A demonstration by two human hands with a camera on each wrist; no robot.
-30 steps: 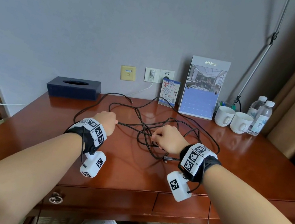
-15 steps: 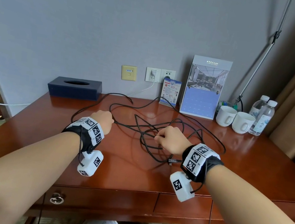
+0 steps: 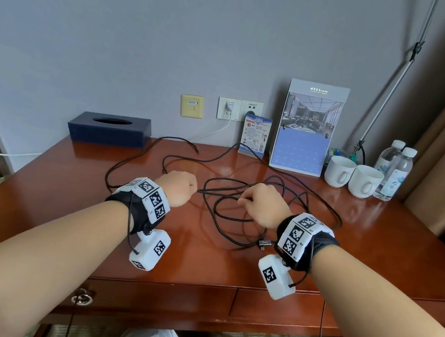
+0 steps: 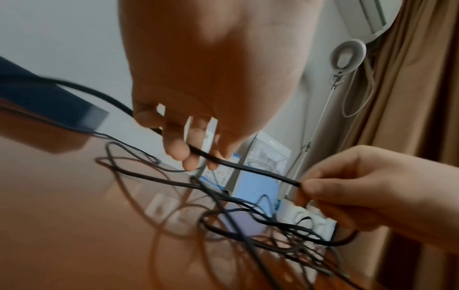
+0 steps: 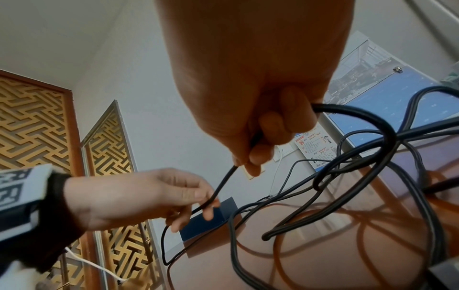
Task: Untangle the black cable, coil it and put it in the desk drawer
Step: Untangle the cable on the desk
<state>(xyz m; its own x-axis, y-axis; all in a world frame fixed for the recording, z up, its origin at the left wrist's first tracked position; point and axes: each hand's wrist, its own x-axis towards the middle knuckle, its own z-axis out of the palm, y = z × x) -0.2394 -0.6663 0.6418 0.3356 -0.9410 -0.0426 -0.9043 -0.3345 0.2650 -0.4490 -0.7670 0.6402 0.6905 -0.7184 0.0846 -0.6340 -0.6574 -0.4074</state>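
Overhead, both hands look like fists; wrist views show left hand point(image 5: 139, 198) and right hand point(image 4: 367, 194) pinching the black cable point(image 3: 238, 221).

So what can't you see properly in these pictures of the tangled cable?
- Head view: the fingers of the left hand and right hand curl under, hidden behind the knuckles.
- Head view: the desk drawer is shut, its inside hidden.
- Left wrist view: the black cable loops blur.
- Small card: print too small.
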